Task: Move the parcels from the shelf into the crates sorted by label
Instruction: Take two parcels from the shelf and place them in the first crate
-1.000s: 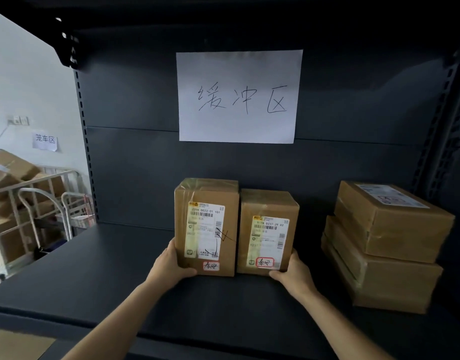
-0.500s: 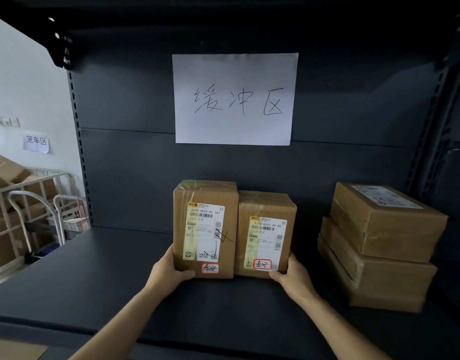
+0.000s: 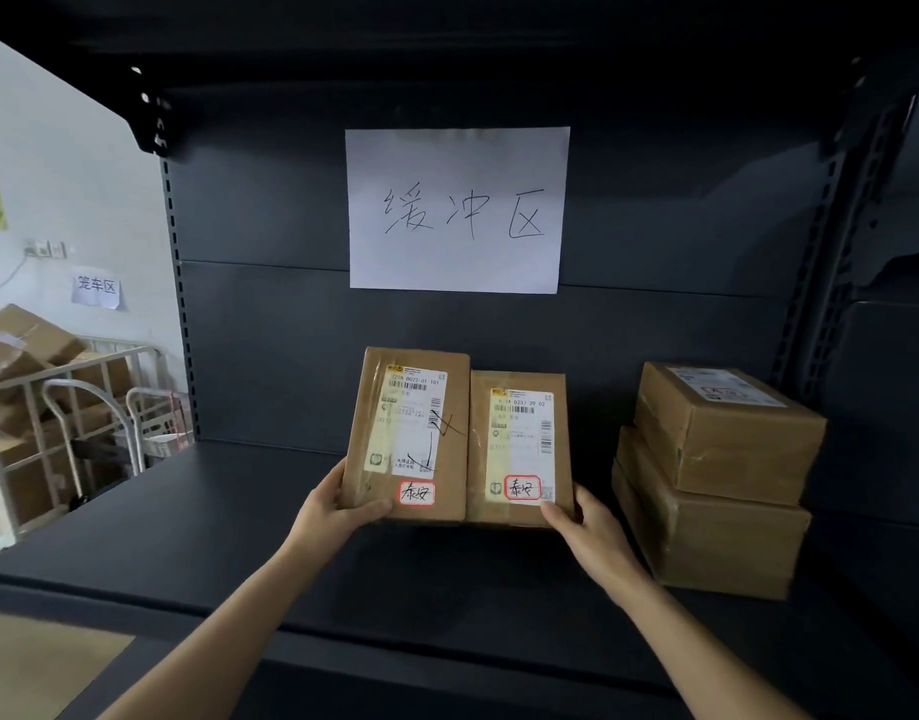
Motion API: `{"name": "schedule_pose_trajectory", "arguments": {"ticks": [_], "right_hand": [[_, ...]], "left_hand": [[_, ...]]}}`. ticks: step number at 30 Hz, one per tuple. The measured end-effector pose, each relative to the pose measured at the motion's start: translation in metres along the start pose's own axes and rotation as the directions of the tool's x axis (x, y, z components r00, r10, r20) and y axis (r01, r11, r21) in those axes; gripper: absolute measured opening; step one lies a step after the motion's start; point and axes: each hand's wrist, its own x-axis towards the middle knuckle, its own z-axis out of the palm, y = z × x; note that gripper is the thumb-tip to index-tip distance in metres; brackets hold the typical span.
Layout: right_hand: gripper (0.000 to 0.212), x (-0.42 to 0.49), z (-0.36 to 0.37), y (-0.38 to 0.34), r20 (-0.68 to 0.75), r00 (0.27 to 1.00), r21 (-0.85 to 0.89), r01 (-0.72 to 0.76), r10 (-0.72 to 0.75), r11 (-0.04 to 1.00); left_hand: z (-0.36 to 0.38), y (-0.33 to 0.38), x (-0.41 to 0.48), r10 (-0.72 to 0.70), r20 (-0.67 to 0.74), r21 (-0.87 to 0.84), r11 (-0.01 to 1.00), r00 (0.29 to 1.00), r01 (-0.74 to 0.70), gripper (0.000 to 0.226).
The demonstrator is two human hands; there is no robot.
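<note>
Two brown cardboard parcels stand upright side by side on the dark shelf [image 3: 197, 522], each with a white shipping label and a red-framed handwritten sticker. My left hand [image 3: 338, 506] grips the lower left corner of the taller left parcel [image 3: 374, 439]. My right hand [image 3: 587, 522] grips the lower right corner of the shorter right parcel [image 3: 520, 506]. The two parcels touch along their inner edges. Their bottom edges look slightly off the shelf board.
Two more brown parcels lie stacked flat at the shelf's right [image 3: 722, 475]. A white paper sign [image 3: 457, 210] hangs on the shelf's back panel. Left of the shelf stand a metal cage cart with boxes [image 3: 36, 407] and a hand trolley [image 3: 78, 423].
Both hands have kept their hold on the two parcels. The parcels have come a little nearer to me and sit slightly lower in view.
</note>
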Motion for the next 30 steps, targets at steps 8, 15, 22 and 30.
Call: {"name": "schedule_pose_trajectory", "arguments": {"ticks": [8, 15, 22, 30], "right_hand": [[0.048, -0.015, 0.016, -0.013, 0.057, 0.995, 0.059, 0.082, -0.086, 0.995], [0.043, -0.033, 0.055, -0.037, 0.153, 0.971, 0.133, 0.162, -0.182, 0.978], [0.044, -0.051, 0.104, -0.076, 0.258, 0.932, 0.186, 0.209, -0.253, 0.96], [0.035, -0.1, 0.185, -0.142, 0.331, 0.869, 0.257, 0.293, -0.369, 0.921]], "left_hand": [[-0.019, 0.015, -0.044, 0.017, -0.098, -0.008, 1.0, 0.995, -0.018, 0.052], [-0.064, 0.023, -0.092, 0.017, -0.222, 0.06, 0.998, 0.975, -0.003, 0.069], [-0.118, 0.03, -0.145, 0.048, -0.392, 0.119, 0.993, 0.919, -0.001, 0.071], [-0.211, 0.035, -0.224, 0.047, -0.535, 0.165, 0.985, 0.844, 0.05, 0.093]]}}
